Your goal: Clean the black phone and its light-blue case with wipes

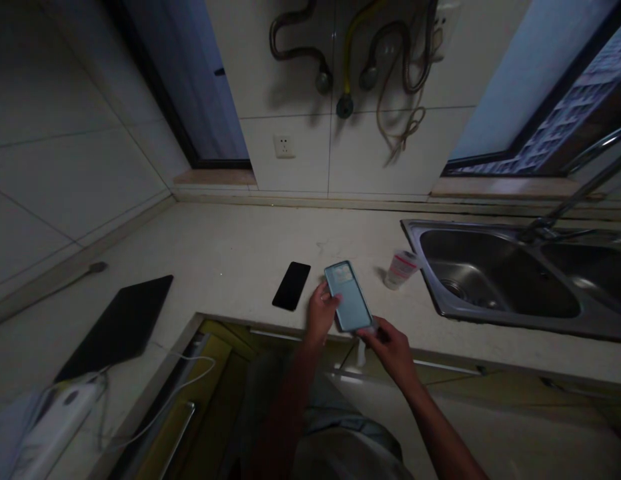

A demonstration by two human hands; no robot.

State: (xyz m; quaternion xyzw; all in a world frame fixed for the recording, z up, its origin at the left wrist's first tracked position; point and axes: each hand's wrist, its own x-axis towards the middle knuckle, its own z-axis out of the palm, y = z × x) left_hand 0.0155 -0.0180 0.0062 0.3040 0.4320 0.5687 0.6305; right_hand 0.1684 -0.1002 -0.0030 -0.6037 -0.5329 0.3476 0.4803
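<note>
A light blue phone case (351,305) is held between my two hands over the front part of the counter. Its square camera cutout faces up, at the far end. My left hand (321,312) grips the case's left edge, with the thumb lying on top. At the lower right corner, the fingers of my right hand (389,343) pinch the case. Just left of my left hand a black smartphone (291,286) lies flat on the counter. A clear plastic cup (401,270) with red print stands to the right of the case.
A double steel sink (430,293) with a faucet (545,227) is set into the counter (230,247) on the right. Toward the left lie a dark flat panel (120,327) and a white power strip (60,427) with cables. Hoses and a socket (284,147) are on the wall.
</note>
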